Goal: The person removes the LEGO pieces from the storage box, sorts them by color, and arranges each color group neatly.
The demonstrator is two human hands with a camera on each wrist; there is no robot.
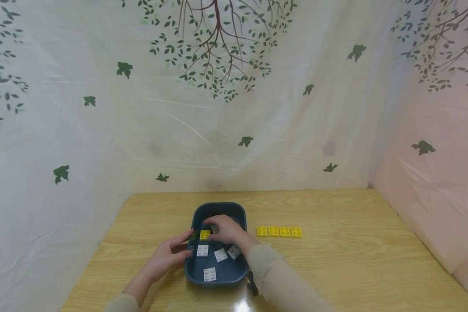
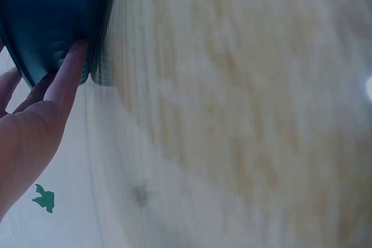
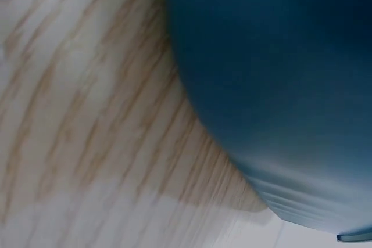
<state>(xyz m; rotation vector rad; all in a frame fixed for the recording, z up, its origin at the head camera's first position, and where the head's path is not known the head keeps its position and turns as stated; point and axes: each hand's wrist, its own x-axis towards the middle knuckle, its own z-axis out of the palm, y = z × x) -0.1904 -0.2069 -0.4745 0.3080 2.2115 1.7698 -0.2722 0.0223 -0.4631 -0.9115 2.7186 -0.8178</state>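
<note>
A dark blue tray stands on the table in the head view, with a few bricks lying apart on its floor. My left hand touches the tray's left wall, thumb and fingers spread along it. In the left wrist view its thumb lies against the outer wall. My right hand reaches into the tray from the right, thumb and forefinger spread at a yellow brick. A greyish brick shows partly beneath this hand. Nearer me are a white brick and another white brick.
Right of the tray, several yellow bricks form a row on the wooden table. The tray also has a tilted greyish brick by its right wall and a white brick near its front. A printed curtain hangs behind the table.
</note>
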